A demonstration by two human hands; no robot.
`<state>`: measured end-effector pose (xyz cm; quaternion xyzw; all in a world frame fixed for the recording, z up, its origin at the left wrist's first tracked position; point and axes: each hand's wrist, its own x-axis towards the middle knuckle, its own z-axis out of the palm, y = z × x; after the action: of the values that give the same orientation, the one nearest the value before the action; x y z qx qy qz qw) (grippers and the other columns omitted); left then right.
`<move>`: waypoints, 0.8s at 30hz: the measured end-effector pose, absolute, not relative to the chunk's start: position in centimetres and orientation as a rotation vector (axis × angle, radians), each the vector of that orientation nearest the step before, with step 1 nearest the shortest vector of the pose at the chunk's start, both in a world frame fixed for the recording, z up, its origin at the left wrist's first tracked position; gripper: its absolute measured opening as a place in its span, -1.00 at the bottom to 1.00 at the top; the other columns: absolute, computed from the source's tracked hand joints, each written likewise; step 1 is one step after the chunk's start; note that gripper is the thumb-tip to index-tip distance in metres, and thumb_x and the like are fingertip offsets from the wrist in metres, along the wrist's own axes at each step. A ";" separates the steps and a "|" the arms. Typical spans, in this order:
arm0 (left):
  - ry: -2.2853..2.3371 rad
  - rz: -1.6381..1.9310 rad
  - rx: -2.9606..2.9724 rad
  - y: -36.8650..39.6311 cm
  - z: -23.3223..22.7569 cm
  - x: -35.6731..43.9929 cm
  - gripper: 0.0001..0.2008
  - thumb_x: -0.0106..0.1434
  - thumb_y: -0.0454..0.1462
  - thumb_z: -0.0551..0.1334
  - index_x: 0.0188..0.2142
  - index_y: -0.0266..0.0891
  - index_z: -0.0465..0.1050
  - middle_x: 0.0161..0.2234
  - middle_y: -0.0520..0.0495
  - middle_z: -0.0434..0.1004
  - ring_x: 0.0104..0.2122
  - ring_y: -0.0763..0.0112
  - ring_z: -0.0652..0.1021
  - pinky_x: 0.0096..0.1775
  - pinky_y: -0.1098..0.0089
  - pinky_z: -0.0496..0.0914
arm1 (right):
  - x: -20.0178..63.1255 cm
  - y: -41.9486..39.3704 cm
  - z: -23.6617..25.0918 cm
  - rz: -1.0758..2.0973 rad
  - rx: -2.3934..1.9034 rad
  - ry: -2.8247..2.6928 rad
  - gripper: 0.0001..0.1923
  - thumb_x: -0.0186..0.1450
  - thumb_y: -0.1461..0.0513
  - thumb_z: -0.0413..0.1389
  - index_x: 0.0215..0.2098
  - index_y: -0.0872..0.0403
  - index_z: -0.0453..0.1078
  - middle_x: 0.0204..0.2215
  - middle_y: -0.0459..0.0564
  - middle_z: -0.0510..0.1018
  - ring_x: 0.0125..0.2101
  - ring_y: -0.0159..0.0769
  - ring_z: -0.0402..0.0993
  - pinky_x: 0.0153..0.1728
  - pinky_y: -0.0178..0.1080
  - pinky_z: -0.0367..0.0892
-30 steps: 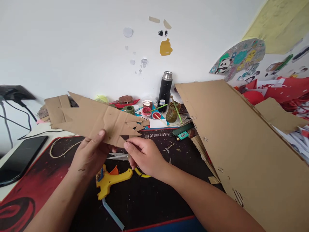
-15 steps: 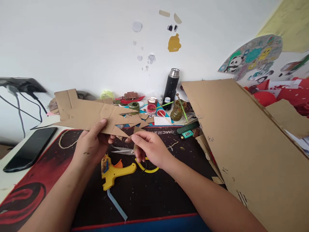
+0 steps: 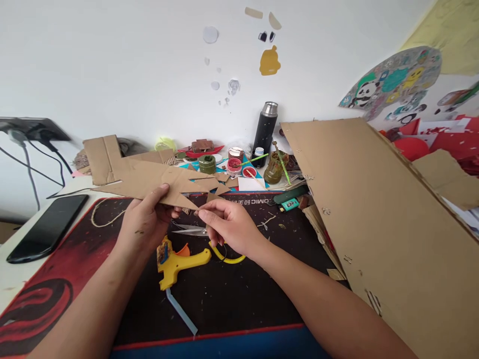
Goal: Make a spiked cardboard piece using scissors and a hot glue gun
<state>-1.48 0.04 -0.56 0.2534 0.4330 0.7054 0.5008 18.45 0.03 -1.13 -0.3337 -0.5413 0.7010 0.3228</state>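
A flat piece of brown cardboard (image 3: 149,177) with jagged points cut into its right end is held over the desk mat. My left hand (image 3: 151,209) is closed on its near edge, thumb on top and fingers below. At the lowest point's tip, my right hand (image 3: 232,224) pinches the cardboard between thumb and fingers. Below the hands lie scissors (image 3: 192,231), their yellow handles (image 3: 234,260) partly hidden by my right hand. Nearer to me rests a yellow hot glue gun (image 3: 179,264) with a bluish glue stick (image 3: 182,313) sticking out of it.
A large cardboard sheet (image 3: 374,209) leans across the right side. Paint jars (image 3: 234,167), a black thermos (image 3: 265,130) and cardboard scraps (image 3: 223,187) stand or lie at the back. On the left are a phone (image 3: 47,229) and a plugged power strip (image 3: 35,128).
The cardboard's far edge has tilted down, so it looks flatter. My right fingers have shifted slightly left along the pointed tip. Both hands keep their hold.
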 end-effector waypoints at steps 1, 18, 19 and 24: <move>1.051 1.699 0.615 0.0 -0.6 -1.5 -0.85 0.11 -0.40 0.48 -0.31 -0.39 0.60 -0.54 -0.10 0.62 -0.66 0.41 0.54 -0.66 0.51 0.41 | 18.5 0.0 -1.1 1.831 -0.889 -1.421 -0.81 0.49 0.12 0.20 -0.10 0.10 0.48 -0.61 -0.24 0.47 -0.66 -0.46 0.38 -0.58 -0.37 0.24; 1.081 1.573 0.604 0.5 -0.8 -1.5 -0.85 0.15 -0.41 0.35 -0.25 -0.42 0.62 -0.53 -0.13 0.68 -0.63 0.34 0.64 -0.57 0.51 0.55 | 18.4 0.4 -0.9 1.837 -0.948 -1.351 -0.86 0.52 0.17 0.17 -0.17 0.07 0.47 -0.65 -0.26 0.46 -0.71 -0.49 0.37 -0.65 -0.41 0.15; 1.081 1.580 0.610 0.5 -0.9 -1.5 -0.85 0.14 -0.40 0.36 -0.26 -0.42 0.62 -0.52 -0.13 0.68 -0.62 0.34 0.65 -0.58 0.51 0.55 | 18.4 0.4 -1.0 1.834 -0.946 -1.353 -0.86 0.52 0.17 0.18 -0.16 0.07 0.47 -0.65 -0.27 0.46 -0.71 -0.49 0.37 -0.65 -0.41 0.15; 1.069 1.609 0.677 0.4 -1.4 -1.7 -0.85 0.13 -0.35 0.42 -0.30 -0.43 0.62 -0.53 -0.16 0.68 -0.63 0.34 0.63 -0.55 0.47 0.57 | 18.5 0.6 -1.1 1.810 -0.937 -1.355 -0.84 0.51 0.12 0.21 -0.11 0.06 0.46 -0.63 -0.27 0.47 -0.70 -0.48 0.39 -0.65 -0.40 0.16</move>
<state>-1.67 0.42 -1.38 0.2825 0.4461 0.6712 0.5202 18.46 0.56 -1.11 -0.3600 -0.5205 0.6955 0.3402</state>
